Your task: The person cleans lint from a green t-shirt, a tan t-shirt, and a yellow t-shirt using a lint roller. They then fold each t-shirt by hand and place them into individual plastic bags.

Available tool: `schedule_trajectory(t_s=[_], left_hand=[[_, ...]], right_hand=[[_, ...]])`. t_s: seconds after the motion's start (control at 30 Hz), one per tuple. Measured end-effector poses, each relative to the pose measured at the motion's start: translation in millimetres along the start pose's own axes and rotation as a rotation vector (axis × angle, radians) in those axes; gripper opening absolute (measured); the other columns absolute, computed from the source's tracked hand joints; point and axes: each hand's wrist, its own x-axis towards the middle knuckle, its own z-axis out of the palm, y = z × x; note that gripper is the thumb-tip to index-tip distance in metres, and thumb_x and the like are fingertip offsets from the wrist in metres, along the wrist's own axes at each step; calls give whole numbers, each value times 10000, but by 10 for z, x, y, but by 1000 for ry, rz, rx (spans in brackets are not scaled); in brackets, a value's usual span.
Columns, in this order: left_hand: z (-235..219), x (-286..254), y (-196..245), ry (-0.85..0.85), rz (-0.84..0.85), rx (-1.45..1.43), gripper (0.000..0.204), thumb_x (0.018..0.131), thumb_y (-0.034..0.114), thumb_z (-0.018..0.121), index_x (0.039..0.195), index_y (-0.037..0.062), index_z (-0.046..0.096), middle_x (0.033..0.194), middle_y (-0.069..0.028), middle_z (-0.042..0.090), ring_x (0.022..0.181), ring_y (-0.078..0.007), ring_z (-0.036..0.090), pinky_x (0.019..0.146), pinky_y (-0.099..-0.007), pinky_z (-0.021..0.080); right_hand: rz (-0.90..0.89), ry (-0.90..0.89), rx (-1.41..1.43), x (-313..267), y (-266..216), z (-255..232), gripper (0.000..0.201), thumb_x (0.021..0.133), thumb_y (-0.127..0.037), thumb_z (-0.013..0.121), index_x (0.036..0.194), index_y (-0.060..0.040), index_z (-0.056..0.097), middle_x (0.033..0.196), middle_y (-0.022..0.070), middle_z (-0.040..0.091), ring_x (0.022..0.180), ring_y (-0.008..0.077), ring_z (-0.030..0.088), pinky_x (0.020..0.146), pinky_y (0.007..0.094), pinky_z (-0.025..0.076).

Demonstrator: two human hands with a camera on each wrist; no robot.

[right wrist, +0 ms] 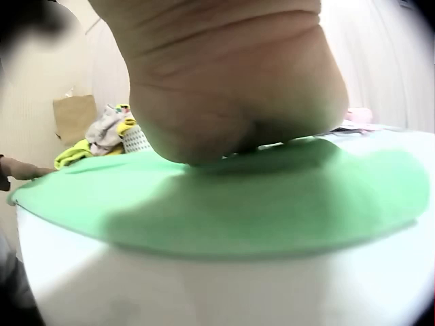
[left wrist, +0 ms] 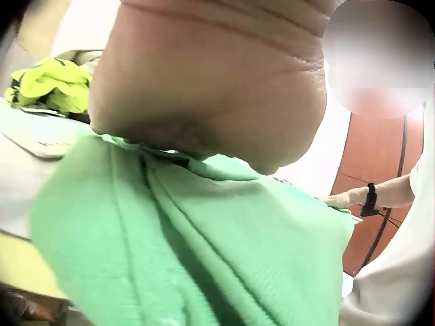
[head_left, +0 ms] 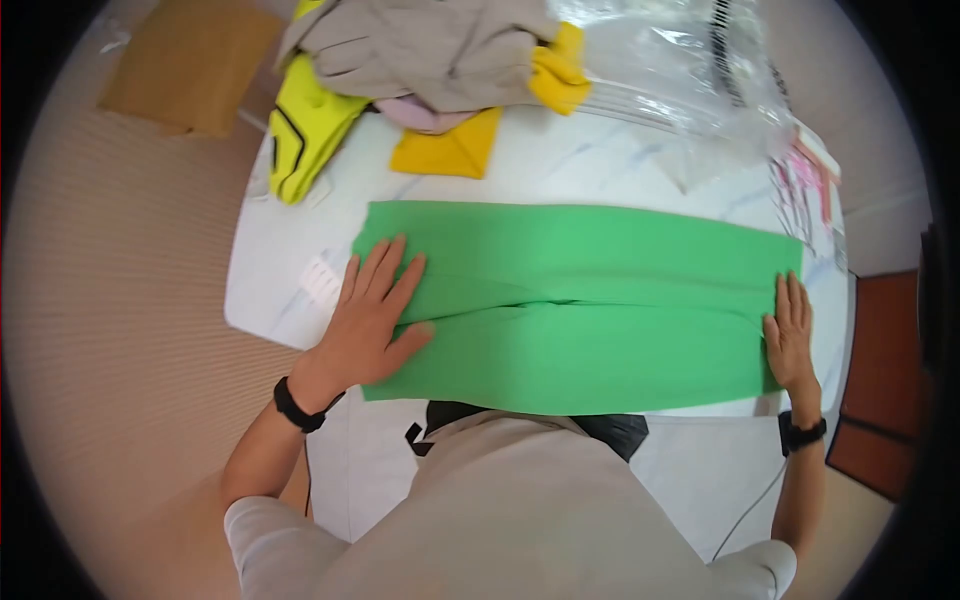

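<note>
On the white table a green cloth lay folded into a long band across the near edge, a crease running along its middle. The left hand pressed flat on one end, fingers straight and spread; the right hand lay flat on the other, fingers straight and together — likely pinning it taut. Farther back sat a pile of clothes — grey, yellow, pink. A clear plastic bag lay beside it; its contents were unclear.
</note>
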Motion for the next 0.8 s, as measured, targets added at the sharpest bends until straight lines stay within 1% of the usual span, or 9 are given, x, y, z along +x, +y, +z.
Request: schedule_trajectory(t_s=[0.07, 0.1, 0.2, 0.3, 0.4, 0.5, 0.6, 0.73, 0.8], left_hand=[[-13, -27, -154, 90, -62, -73, 762, 995, 257, 604, 1638, 15, 277, 1691, -291, 221, 1556, -485, 224, 1256, -622, 130], [-62, -7, -117, 277, -78, -41, 599, 1017, 128, 574, 1570, -21, 398, 1593, -297, 405, 1457, -432, 437, 1208, -552, 315], [-108, -25, -346, 496, -362, -324, 438, 1021, 72, 578, 1442, -45, 543, 1375, -243, 625, 1239, -323, 638, 1050, -414, 494], [-64, 2, -549, 525, -502, -752, 277, 1026, 83, 609, 1269, -35, 669, 1071, -138, 746, 966, -222, 723, 842, -317, 557], [-47, 156, -508, 346, -555, -628, 244, 995, 162, 684, 1169, -3, 728, 923, -105, 762, 827, -203, 729, 768, -323, 566], [-76, 343, -464, 302, -560, -377, 239, 957, 237, 739, 1045, 15, 757, 828, -102, 752, 719, -205, 708, 698, -329, 561], [-146, 494, -437, 308, -606, -329, 271, 927, 277, 763, 1001, 16, 753, 803, -106, 748, 711, -210, 704, 689, -331, 555], [-60, 620, -589, 366, -619, -324, 247, 922, 266, 764, 964, 22, 749, 793, -92, 745, 710, -219, 709, 681, -348, 553], [-28, 646, -650, 397, -630, -344, 242, 923, 266, 762, 947, 26, 747, 787, -88, 741, 701, -221, 708, 675, -358, 553]], right_hand=[[-28, -10, -127, 48, -248, -213, 601, 1059, -229, 455, 1616, -29, 350, 1686, 253, 269, 1529, 490, 257, 1274, 551, 178], [-90, -3, -24, 103, -460, -356, 614, 1028, -194, 501, 1606, -32, 371, 1680, 251, 282, 1523, 490, 274, 1269, 552, 198], [-240, -30, 265, 178, -1320, -749, 656, 933, -104, 627, 1560, -33, 446, 1660, 252, 320, 1502, 488, 324, 1248, 555, 262], [-333, -116, 461, 149, -2001, -920, 659, 845, -52, 710, 1480, -18, 536, 1636, 263, 351, 1480, 482, 369, 1220, 550, 325], [-390, -128, 600, 176, -2437, -830, 626, 810, -45, 748, 1415, -5, 588, 1619, 275, 365, 1460, 474, 396, 1194, 537, 370], [-354, -53, 786, 205, -2769, -636, 573, 843, -74, 744, 1391, 3, 600, 1594, 269, 395, 1423, 465, 431, 1154, 515, 414], [-209, -47, 939, 170, -2970, -540, 531, 873, -69, 722, 1385, 2, 604, 1580, 264, 413, 1408, 459, 445, 1141, 504, 426], [-266, 67, 854, 99, -2991, -203, 454, 874, -63, 714, 1315, 16, 640, 1547, 252, 459, 1375, 450, 479, 1117, 492, 442], [-326, 164, 771, 92, -2992, -123, 417, 843, -76, 724, 1247, 10, 672, 1482, 241, 528, 1329, 465, 517, 1112, 532, 436]])
